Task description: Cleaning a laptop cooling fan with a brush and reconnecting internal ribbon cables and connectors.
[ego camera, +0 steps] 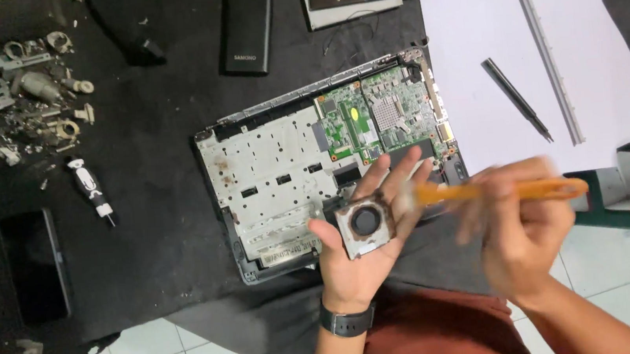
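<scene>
From the head view, the left hand (355,255) lies palm up near the lower middle of the frame, fingers spread, cradling a small cooling fan (366,226) in a dusty metal housing with a dark round rotor at its centre. It looks light and rigid, but the thin blades seem fragile, so the square frame edges are the safer place to grip. The right hand (523,236), blurred, is closed around an orange-handled brush (490,191), its pale tip touching the fan's right edge. Behind, on the dark cloth of the worktop (156,242), lies an opened laptop base (322,168): a flat perforated grey plate and a green circuit board. White paper sheets (605,88) at upper right carry a slim dark screwdriver (517,98) and a long metal strip (546,52).
</scene>
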